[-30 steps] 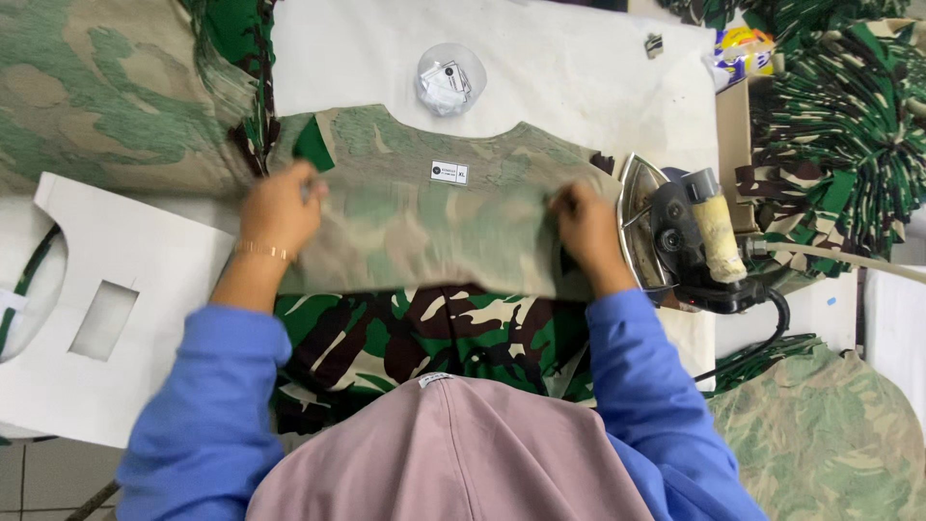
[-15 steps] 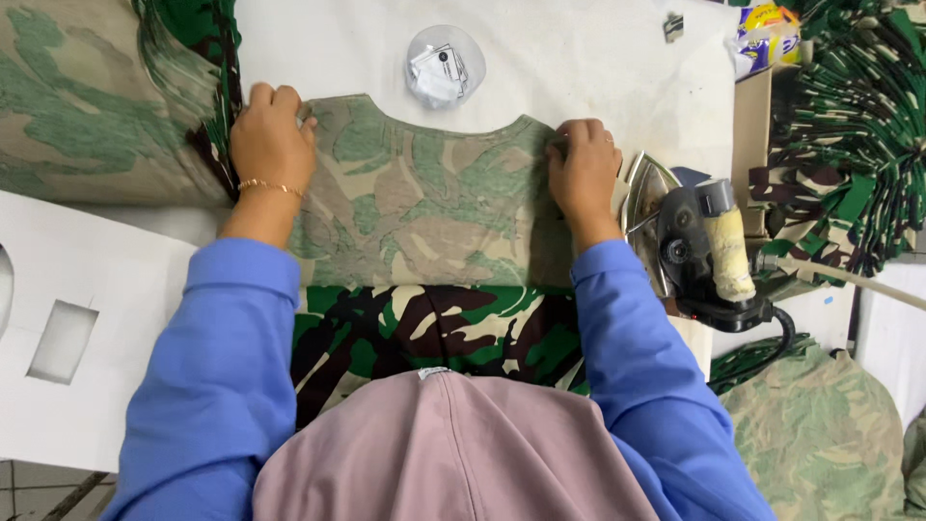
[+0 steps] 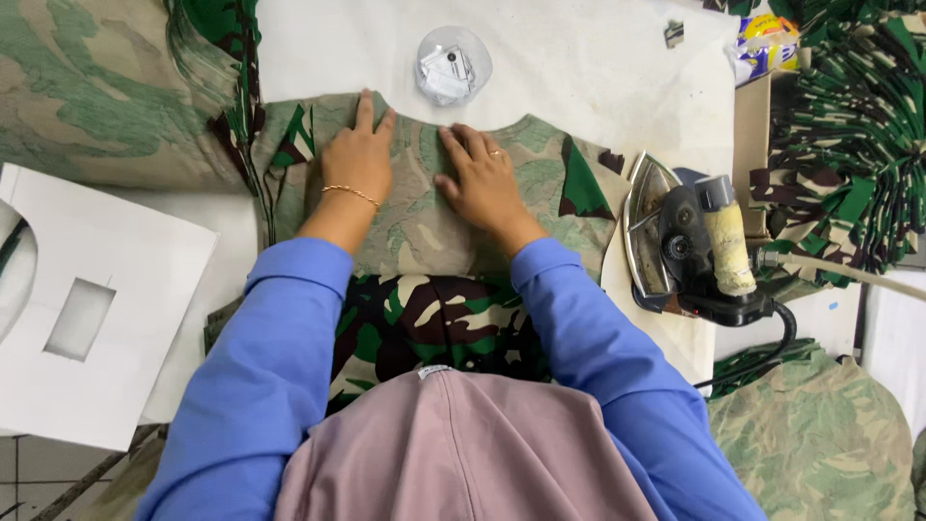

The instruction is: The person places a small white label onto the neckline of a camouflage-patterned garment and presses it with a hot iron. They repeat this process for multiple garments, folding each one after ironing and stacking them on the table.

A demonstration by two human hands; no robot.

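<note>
A pale camouflage fabric piece (image 3: 424,232) lies flat on the white padded table (image 3: 579,68). My left hand (image 3: 359,154) presses palm down on its upper middle, fingers together, a thin bracelet at the wrist. My right hand (image 3: 482,178) lies flat beside it, fingers spread, a ring on one finger. The two hands sit close together near the curved top edge. Darker camouflage cloth (image 3: 434,323) hangs below the piece, toward my body.
An electric iron (image 3: 690,241) rests on its side at the right, its cord trailing down. A clear round container (image 3: 451,66) stands above the fabric. White cardboard template (image 3: 96,309) lies left. Stacks of camouflage pieces (image 3: 839,145) fill the right; more cloth (image 3: 96,87) at upper left.
Both hands slid inward from the outer edges of the fabric piece to its middle, ending side by side. The view shifted slightly closer.
</note>
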